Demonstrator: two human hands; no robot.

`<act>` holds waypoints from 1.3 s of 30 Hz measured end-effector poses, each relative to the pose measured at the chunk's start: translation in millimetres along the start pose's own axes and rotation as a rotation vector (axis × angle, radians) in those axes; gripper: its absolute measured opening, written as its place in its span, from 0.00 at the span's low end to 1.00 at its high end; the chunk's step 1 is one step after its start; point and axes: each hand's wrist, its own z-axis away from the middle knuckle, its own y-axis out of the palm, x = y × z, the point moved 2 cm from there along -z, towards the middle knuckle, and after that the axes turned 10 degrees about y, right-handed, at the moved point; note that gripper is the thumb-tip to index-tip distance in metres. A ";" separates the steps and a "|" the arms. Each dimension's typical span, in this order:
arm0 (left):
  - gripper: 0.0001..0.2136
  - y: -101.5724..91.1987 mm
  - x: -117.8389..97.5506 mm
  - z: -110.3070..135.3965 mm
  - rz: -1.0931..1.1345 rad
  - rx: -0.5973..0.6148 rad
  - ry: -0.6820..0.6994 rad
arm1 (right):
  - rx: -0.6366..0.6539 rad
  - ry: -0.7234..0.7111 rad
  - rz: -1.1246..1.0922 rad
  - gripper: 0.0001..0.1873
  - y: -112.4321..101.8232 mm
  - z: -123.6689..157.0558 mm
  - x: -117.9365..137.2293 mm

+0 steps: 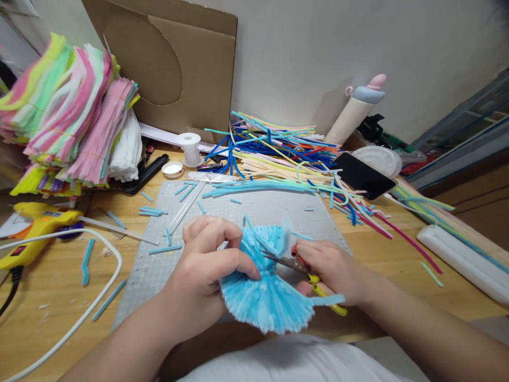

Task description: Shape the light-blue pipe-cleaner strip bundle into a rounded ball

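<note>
A fluffy light-blue pipe-cleaner piece, pinched at the waist and fanned out below like a skirt, is held over the cutting mat. My left hand is closed on its left side, thumb pressed near the narrow middle. In my right hand is a pair of scissors with red and yellow handles. Their blades reach across the piece just above the waist, touching or very close to it. One loose blue pipe-cleaner end sticks out to the right, beneath the right hand.
Cut blue pipe-cleaner bits lie scattered left. A yellow glue gun with a white cable is at far left, below bundled pipe cleaners. Loose pipe cleaners, a thread spool, a phone and a bottle stand behind.
</note>
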 end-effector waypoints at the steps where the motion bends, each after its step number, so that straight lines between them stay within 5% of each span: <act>1: 0.05 -0.2 -0.1 -0.2 -0.005 0.004 0.007 | -0.024 -0.004 -0.039 0.23 -0.6 0.2 0.1; 5: 0.05 -2.2 0.4 -0.9 -0.029 0.005 0.040 | -0.255 0.079 -0.338 0.27 -10.3 -1.1 -7.7; 8: 0.07 -3.5 1.4 -1.9 -0.020 0.003 0.057 | -0.449 0.523 -0.420 0.24 -20.4 -8.6 -33.9; 10: 0.08 -2.9 3.1 -1.8 0.044 -0.019 0.013 | -0.393 0.688 -0.179 0.20 -24.5 -18.6 -52.5; 15: 0.08 6.8 15.9 5.4 0.500 -0.296 -0.506 | -0.280 0.547 0.148 0.13 -24.8 -39.2 -67.5; 19: 0.15 16.4 21.2 5.6 0.874 -0.516 -0.804 | -0.577 0.341 -0.004 0.08 -30.9 -35.8 -15.2; 21: 0.15 19.0 20.9 2.9 0.974 -0.545 -0.852 | -0.673 0.194 -0.144 0.04 -32.3 -34.2 21.0; 25: 0.14 22.1 18.0 1.1 1.066 -0.486 -0.858 | -0.666 0.089 -0.286 0.10 -21.8 -42.4 65.3; 33: 0.15 26.9 16.2 2.9 1.071 -0.445 -0.825 | -0.655 0.172 -0.477 0.06 -2.1 -52.1 58.0; 39: 0.15 29.8 18.0 3.8 1.041 -0.409 -0.846 | -0.528 0.145 -0.654 0.05 -1.2 -52.7 54.3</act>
